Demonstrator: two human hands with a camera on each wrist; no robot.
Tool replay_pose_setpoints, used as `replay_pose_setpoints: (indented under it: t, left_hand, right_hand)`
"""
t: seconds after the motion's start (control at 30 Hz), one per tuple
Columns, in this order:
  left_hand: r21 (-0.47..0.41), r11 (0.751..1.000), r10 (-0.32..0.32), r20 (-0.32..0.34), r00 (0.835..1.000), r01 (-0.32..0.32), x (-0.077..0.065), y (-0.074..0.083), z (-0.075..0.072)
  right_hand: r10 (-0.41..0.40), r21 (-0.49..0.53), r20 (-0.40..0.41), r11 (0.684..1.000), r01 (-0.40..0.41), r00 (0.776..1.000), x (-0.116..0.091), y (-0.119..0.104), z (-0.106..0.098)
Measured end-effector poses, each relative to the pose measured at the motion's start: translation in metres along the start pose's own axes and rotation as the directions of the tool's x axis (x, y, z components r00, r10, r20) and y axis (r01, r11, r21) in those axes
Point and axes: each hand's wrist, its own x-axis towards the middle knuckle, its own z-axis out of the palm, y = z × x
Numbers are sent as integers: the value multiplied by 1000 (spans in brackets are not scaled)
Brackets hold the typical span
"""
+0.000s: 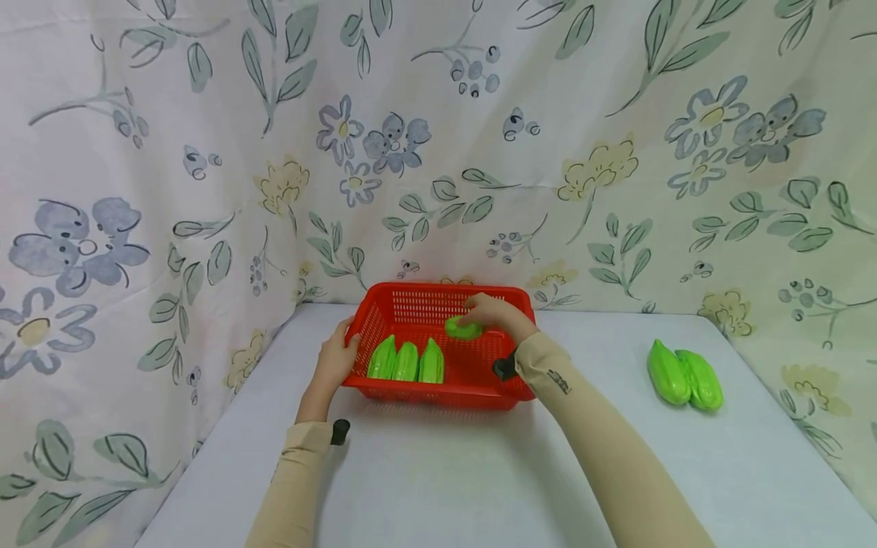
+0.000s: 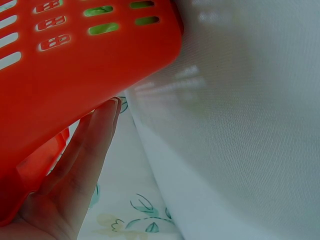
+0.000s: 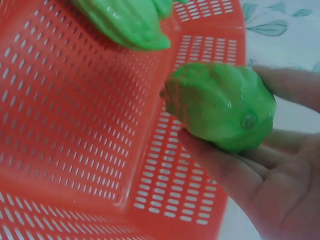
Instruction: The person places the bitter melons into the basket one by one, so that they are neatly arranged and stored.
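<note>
A red plastic basket (image 1: 438, 394) with slotted walls stands on the table. My left hand (image 1: 336, 356) grips its left rim; in the left wrist view the fingers (image 2: 92, 135) lie along the basket's outer side. Over the right part of the basket, my right hand (image 1: 495, 313) holds a green bitter melon (image 3: 222, 107) between thumb and fingers. It is bumpy and glossy, and in the right wrist view it hangs above the basket floor. Three more bitter melons (image 1: 406, 361) lie side by side in the left half of the basket, tips pointing to the back.
Two bitter melons (image 1: 684, 377) lie touching each other on the white table (image 1: 617, 472), to the right of the basket. A flower-patterned cloth (image 1: 438, 137) hangs behind the table and along both sides, close behind the basket's back rim.
</note>
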Motion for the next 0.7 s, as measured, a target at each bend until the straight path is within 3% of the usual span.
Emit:
replay_pose_setpoints:
  t: [0.17, 0.4, 0.7]
  left_hand:
    - [8, 1000, 7, -10, 1000, -6, -2, 0, 1]
    - [1, 1000, 1, -5, 1000, -1, -2, 1, 1]
    - [-6, 1000, -10, 0, 1000, 10, -1, 1, 0]
  right_hand:
    - [26, -15, 72, 1000, -25, 997, 6, -2, 4]
    - [68, 40, 138, 996, -74, 988, 9, -10, 12]
    - [53, -69, 159, 997, -42, 986, 12, -19, 25]
